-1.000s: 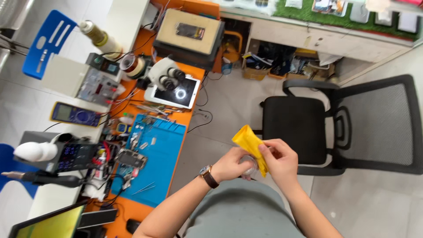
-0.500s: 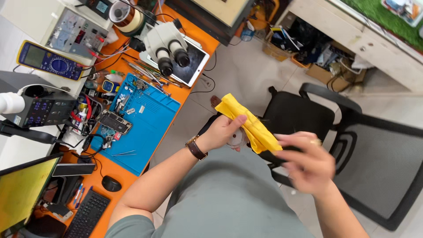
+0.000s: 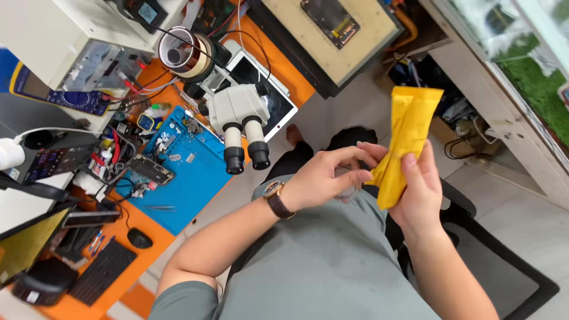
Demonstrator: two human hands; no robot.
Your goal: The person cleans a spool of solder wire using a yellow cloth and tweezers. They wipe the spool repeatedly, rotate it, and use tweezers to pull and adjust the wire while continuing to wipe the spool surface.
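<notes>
Yellow padded envelope (image 3: 404, 142) now stands nearly upright in front of the person's chest, where half a second ago it lay slanted lower across the lap with the right hand drawn away and blurred. The right hand (image 3: 422, 189) has come back and clasps the envelope's lower part from behind, thumb laid on its face. The left hand (image 3: 325, 176), with a wristwatch (image 3: 276, 198) on its wrist, pinches the envelope's lower left edge with its fingertips, so both hands are closed on it again. Something pale and round seems to sit under the left fingers, but it is mostly covered and I cannot tell what it is. Off to the left, the microscope (image 3: 242, 121) rises over the blue work mat (image 3: 184, 178) on the orange bench (image 3: 142, 284); the chair (image 3: 504, 278) is cut off at the picture's edge
</notes>
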